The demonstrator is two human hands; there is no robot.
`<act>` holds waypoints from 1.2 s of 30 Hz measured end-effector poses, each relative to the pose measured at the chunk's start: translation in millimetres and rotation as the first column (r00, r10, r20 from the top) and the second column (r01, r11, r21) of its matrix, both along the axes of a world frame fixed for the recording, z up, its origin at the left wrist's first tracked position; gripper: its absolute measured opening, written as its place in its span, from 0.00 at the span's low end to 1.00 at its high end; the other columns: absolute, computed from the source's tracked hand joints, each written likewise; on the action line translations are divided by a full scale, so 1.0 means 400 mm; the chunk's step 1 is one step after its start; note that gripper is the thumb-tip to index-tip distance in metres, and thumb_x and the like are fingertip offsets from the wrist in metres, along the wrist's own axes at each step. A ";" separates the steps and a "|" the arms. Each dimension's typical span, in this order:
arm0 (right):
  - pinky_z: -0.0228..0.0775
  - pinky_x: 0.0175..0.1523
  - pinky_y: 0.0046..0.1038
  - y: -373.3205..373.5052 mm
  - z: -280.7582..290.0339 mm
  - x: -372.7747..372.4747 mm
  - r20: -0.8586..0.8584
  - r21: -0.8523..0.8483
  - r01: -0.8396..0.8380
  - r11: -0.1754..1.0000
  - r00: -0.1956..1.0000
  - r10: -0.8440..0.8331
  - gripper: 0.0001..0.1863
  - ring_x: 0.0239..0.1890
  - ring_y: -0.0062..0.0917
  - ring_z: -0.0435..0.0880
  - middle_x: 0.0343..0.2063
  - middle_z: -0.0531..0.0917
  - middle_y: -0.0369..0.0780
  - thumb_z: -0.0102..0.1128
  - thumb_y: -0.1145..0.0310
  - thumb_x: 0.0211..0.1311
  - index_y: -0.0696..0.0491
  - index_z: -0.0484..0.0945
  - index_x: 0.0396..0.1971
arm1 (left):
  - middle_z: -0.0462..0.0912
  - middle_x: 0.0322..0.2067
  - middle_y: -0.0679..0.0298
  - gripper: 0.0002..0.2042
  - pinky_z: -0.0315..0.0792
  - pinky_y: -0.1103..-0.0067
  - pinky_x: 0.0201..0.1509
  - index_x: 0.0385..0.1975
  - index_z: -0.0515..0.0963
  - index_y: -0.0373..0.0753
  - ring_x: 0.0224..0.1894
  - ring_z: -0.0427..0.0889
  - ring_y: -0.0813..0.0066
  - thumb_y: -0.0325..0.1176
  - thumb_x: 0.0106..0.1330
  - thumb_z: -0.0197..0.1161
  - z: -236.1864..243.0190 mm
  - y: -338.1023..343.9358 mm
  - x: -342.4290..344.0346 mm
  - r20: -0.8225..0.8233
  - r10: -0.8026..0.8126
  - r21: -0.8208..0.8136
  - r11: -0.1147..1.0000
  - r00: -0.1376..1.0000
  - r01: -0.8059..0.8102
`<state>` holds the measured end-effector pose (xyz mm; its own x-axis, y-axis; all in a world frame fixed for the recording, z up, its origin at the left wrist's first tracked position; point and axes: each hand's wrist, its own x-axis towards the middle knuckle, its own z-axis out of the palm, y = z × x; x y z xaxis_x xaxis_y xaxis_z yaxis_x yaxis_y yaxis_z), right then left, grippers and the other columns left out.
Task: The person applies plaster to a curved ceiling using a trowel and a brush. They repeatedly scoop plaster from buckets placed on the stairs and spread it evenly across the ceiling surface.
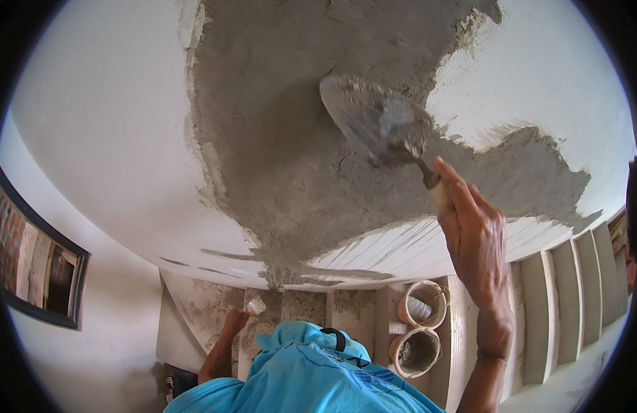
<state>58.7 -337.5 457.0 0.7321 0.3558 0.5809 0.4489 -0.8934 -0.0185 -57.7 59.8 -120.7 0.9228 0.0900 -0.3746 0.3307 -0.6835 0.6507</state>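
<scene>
Blue shirt (308, 378), grey plaster (274, 138), white wall (112, 124), stairs (535, 313)

White left wall (115, 344), dark-framed window (43, 265) (red brick (10, 230) showing within), stair steps (563, 303) at right — pale

Soft, fairly bright light; trowel (377, 117) slightly blurred; stairs (565, 303) bowed by fisheye distortion; corners black.

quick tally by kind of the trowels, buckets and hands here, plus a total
Trowel: 1
Buckets: 2
Hands, left hand and right hand: 2
Total: 5
Pale thing in the left hand: too small to identify, uncounted
</scene>
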 end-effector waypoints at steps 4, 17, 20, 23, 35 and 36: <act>0.75 0.25 0.36 0.018 -0.010 0.012 -0.037 -0.071 0.052 0.996 0.998 -0.055 0.28 0.22 0.35 0.85 0.26 0.81 0.44 0.60 0.73 0.62 0.47 0.71 0.64 | 0.81 0.25 0.42 0.18 0.73 0.57 0.35 0.25 0.83 0.33 0.31 0.83 0.43 0.46 0.62 0.61 -0.080 0.017 0.013 0.053 -0.001 -0.016 1.000 0.999 0.002; 0.75 0.23 0.34 0.037 0.005 0.017 0.034 0.016 -0.020 1.000 0.999 0.019 0.28 0.19 0.30 0.82 0.26 0.81 0.43 0.59 0.74 0.64 0.49 0.70 0.64 | 0.80 0.21 0.43 0.18 0.73 0.58 0.33 0.23 0.82 0.30 0.28 0.83 0.45 0.43 0.57 0.61 -0.072 0.012 -0.014 -0.026 0.120 -0.076 0.990 0.992 -0.121; 0.75 0.23 0.34 0.053 0.000 0.012 0.011 -0.033 0.055 0.998 0.998 -0.054 0.28 0.19 0.31 0.82 0.25 0.80 0.44 0.59 0.74 0.63 0.50 0.70 0.64 | 0.80 0.20 0.43 0.18 0.73 0.59 0.32 0.23 0.81 0.30 0.27 0.83 0.47 0.43 0.57 0.61 -0.048 0.001 0.006 -0.025 0.090 -0.087 0.992 0.996 -0.092; 0.74 0.23 0.35 0.046 -0.044 -0.014 -0.086 -0.093 0.039 0.995 0.995 -0.047 0.28 0.19 0.34 0.83 0.24 0.79 0.45 0.59 0.74 0.63 0.49 0.70 0.64 | 0.79 0.20 0.43 0.18 0.73 0.60 0.32 0.23 0.81 0.29 0.27 0.84 0.48 0.43 0.57 0.61 -0.094 0.008 -0.002 0.023 0.021 -0.010 1.000 1.000 -0.020; 0.76 0.28 0.37 0.057 0.038 0.017 0.008 0.076 0.017 0.997 1.000 -0.018 0.27 0.23 0.32 0.84 0.28 0.83 0.44 0.58 0.74 0.64 0.50 0.71 0.64 | 0.80 0.23 0.42 0.16 0.73 0.60 0.34 0.25 0.82 0.29 0.28 0.83 0.45 0.41 0.58 0.61 -0.195 0.051 -0.020 0.126 -0.090 0.065 0.994 0.988 0.082; 0.76 0.28 0.37 0.060 0.040 0.021 0.017 0.062 0.032 0.998 0.999 -0.033 0.27 0.23 0.32 0.85 0.28 0.83 0.44 0.58 0.74 0.64 0.50 0.71 0.64 | 0.80 0.23 0.42 0.16 0.73 0.60 0.34 0.25 0.82 0.29 0.28 0.83 0.44 0.41 0.58 0.61 -0.195 0.050 -0.016 0.197 -0.180 0.120 0.980 0.964 0.158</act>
